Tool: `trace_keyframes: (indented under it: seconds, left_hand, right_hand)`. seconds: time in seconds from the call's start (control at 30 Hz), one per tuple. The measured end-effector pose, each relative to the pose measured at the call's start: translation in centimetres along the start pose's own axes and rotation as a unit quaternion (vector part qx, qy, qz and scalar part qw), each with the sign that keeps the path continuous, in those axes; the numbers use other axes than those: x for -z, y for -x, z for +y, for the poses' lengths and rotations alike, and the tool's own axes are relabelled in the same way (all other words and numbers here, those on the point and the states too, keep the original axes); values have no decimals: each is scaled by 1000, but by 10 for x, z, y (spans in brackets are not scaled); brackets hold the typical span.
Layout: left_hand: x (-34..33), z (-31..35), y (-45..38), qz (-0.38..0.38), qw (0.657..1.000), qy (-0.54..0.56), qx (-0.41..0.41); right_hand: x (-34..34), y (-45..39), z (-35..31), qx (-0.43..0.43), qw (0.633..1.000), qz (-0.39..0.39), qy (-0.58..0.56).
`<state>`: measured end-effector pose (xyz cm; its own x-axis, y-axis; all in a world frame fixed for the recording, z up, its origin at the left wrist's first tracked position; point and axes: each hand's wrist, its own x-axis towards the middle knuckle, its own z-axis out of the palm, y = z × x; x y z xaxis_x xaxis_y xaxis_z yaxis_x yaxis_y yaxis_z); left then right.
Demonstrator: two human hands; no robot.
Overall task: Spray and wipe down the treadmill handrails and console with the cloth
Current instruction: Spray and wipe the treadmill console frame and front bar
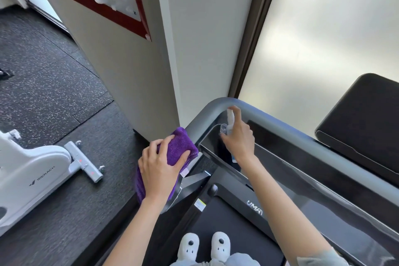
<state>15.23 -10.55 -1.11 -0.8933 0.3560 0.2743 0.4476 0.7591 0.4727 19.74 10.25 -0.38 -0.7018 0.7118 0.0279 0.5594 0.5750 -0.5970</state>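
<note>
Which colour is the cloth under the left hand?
Purple; the cloth shows best in the head view.

Dark speckled floor [43, 84], white exercise bike [32, 170] standing on it, treadmill belt [233, 222] under two white slippers [204, 246]

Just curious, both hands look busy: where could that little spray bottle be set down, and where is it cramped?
Free: the long black console shelf right of the right hand, and the belt ahead of the white slippers. Crowded: the handrail corner, where the spray bottle, the purple cloth and the left hand meet beside the wall.
</note>
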Motion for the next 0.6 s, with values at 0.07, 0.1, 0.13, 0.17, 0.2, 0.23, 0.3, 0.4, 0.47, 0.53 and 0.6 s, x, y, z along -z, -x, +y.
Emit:
trace_keyframes:
  seconds: [0.07, 0.1, 0.13, 0.17, 0.2, 0.23, 0.3, 0.4, 0.47, 0.53, 0.6]
  left_hand:
    - [2, -4, 5, -14, 1000, 4, -8]
    - [3, -5, 8, -20, 1000, -2, -16]
    - [3, -6, 9, -26, 999, -13, -24]
    - [2, -7, 10, -31, 999, -26, -30]
    - [1, -6, 9, -34, 998, -39, -31]
    - [-1, -5, 7, -34, 998, -49, -25]
    - [-7, -1, -1, -31, 997, -67, -13]
    - [-22, 13, -16, -30, 994, -102, -14]
    - [-34, 27, -32, -46, 989, -138, -13]
    - [-49, 45, -53, -80, 984, -159, -7]
    - [-62, 63, -73, -115, 983, -145, -3]
  right_hand:
    - [-6, -6, -2, -2, 1000, -10, 10]
    - [-8, -9, -3, -1, 1000, -15, 12]
    - [-9, -11, -4, 3, 1000, -17, 14]
    - [-10, -12, -5, 10, 1000, -14, 18]
    - [-10, -12, -5, 15, 1000, -9, 20]
    - [-9, -11, -6, 16, 1000, -4, 16]
    - [-3, -7, -4, 2, 1000, -1, -12]
    - [11, 5, 4, -12, 997, 19, -70]
    - [22, 15, 11, -11, 994, 37, -100]
    - [32, 22, 18, -12, 992, 48, -115]
    - [40, 25, 22, -17, 990, 49, -129]
